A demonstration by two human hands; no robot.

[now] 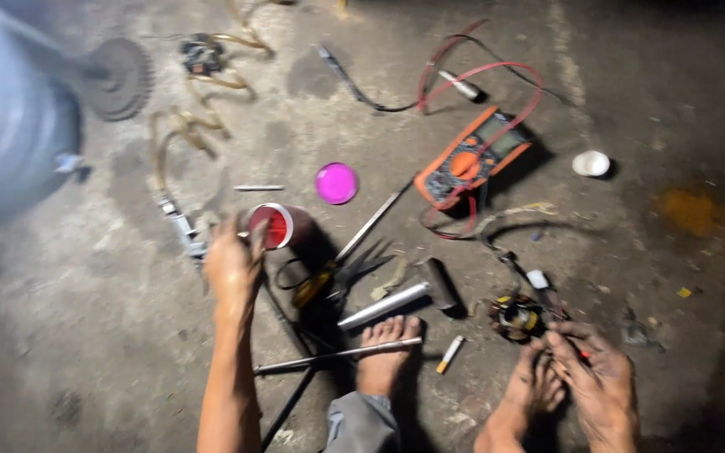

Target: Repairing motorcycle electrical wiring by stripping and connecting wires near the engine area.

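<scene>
My left hand (232, 262) reaches forward over the concrete floor, its fingers at the rim of a small round tub (273, 225) with red paste inside. The tub's pink lid (336, 183) lies apart, a little farther off. My right hand (599, 379) rests low by my right foot (524, 401), fingers curled around a thin dark wire or probe. Just beyond it sits a small wound coil part (518, 318) with yellow bits. My left foot (386, 356) presses on a long metal rod (337, 355).
An orange multimeter (472, 156) with red and black leads lies ahead. A screwdriver (354, 250), scissors, a metal tube (383, 305), a lighter (450, 354) and a white cap (591, 163) are scattered around. A grey blurred cylinder with a gear (119, 77) stands at the far left.
</scene>
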